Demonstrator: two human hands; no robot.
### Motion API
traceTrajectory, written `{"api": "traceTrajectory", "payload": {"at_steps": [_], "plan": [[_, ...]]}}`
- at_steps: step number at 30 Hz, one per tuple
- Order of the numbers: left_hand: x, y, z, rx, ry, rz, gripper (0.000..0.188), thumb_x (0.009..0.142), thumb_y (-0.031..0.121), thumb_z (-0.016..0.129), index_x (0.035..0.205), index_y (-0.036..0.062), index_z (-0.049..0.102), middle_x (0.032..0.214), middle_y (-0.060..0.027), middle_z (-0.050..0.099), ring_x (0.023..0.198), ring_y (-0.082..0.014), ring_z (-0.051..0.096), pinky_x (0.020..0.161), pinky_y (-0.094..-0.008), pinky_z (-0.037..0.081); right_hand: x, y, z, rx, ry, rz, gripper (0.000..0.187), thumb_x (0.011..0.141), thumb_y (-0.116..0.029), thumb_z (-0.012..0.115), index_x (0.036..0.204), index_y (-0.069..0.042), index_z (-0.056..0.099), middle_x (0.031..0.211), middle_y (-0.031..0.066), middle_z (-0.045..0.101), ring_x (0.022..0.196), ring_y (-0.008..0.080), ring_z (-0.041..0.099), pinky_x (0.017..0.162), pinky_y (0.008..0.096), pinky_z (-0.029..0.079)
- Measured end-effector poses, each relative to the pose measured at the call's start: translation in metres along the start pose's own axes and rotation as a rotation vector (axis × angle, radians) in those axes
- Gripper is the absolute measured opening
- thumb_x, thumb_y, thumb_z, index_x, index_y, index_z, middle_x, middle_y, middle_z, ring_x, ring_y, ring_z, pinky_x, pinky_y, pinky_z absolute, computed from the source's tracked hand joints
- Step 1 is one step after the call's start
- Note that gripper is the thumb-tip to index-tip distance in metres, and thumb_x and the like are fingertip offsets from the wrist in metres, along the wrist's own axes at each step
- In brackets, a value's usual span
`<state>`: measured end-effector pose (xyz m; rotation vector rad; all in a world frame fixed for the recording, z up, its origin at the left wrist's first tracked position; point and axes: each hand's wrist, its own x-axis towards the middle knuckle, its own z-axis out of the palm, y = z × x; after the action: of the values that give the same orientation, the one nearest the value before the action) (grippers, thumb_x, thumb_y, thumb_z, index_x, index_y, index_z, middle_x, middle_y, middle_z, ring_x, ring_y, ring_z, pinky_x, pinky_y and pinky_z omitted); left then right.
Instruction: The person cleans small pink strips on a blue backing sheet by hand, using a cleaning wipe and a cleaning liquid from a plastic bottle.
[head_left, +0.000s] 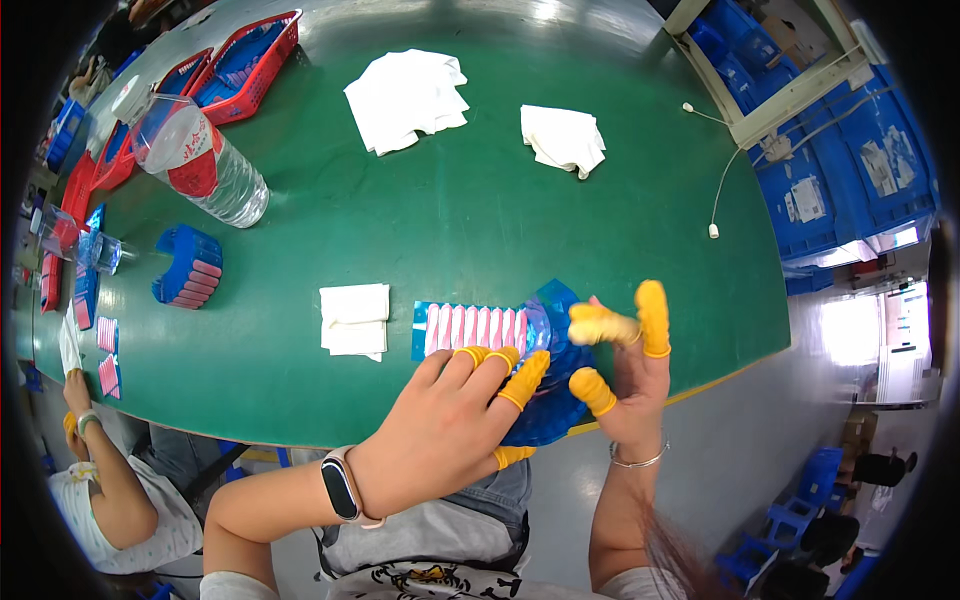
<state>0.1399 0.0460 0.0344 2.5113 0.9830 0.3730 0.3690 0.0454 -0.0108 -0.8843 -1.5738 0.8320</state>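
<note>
A blue plastic strip [419,330] bearing a row of pink-and-white pieces [475,328] lies near the table's front edge. Its right part is crumpled, shiny blue plastic [548,420] reaching over the edge. My left hand [420,430] grips the strip, fingers bent over its top and the thumb low by the near side; yellow finger cots cover several fingertips. To the right, my right hand [632,375], also in yellow cots, has its fingers spread beside the crumpled plastic and holds nothing visible. One of its fingers is blurred by motion.
White cloth stacks [355,320] [408,100] [563,138] lie on the green table [450,220]. A curved blue strip [190,265], a clear bottle [200,160] and red baskets [245,70] stand left. A co-worker's arm [115,465] is at far left; blue crates [840,170] are right.
</note>
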Motion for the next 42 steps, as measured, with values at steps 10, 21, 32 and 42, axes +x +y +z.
{"api": "traceTrajectory", "payload": {"at_steps": [10,21,32,42], "plan": [[0.003,0.002,-0.003,-0.032,-0.004,0.022,0.074,0.075,0.042,0.079,0.134,0.0028,0.055,0.098,-0.0098,0.060,0.094,-0.0287,0.058,0.102,-0.0478,0.040,0.017,-0.032,-0.014,0.313,0.486,-0.128,0.078,0.089,-0.009,0.071,0.154,-0.009,0.028,0.111,0.0043,0.061,0.089,0.0208,0.064,0.099,0.0565,0.048],[-0.002,0.000,0.005,0.013,0.043,0.171,0.055,0.074,0.032,0.076,0.124,0.0115,0.065,0.109,-0.0058,0.061,0.105,-0.0277,0.058,0.107,-0.0535,0.037,0.088,-0.019,0.005,0.125,-0.522,0.041,0.073,0.091,-0.008,0.069,0.152,-0.002,0.030,0.117,0.0132,0.064,0.106,0.0241,0.065,0.097,0.0396,0.049],[-0.020,-0.007,0.003,-0.039,0.071,0.099,0.063,0.072,0.031,0.079,0.128,0.0109,0.062,0.106,-0.0039,0.061,0.105,-0.0245,0.059,0.101,-0.0501,0.042,0.081,-0.020,-0.029,-0.171,-0.663,0.273,0.064,0.086,0.005,0.063,0.146,0.002,0.041,0.099,0.0089,0.064,0.091,0.0200,0.064,0.098,0.0361,0.046],[-0.011,-0.003,0.005,-0.011,0.051,0.091,0.052,0.070,0.032,0.081,0.115,0.0115,0.067,0.108,-0.0036,0.059,0.116,-0.0246,0.055,0.103,-0.0556,0.038,0.079,-0.016,-0.025,0.045,-0.394,0.082,0.064,0.093,-0.002,0.063,0.149,-0.003,0.033,0.110,0.0118,0.062,0.097,0.0260,0.065,0.100,0.0474,0.050]]}}
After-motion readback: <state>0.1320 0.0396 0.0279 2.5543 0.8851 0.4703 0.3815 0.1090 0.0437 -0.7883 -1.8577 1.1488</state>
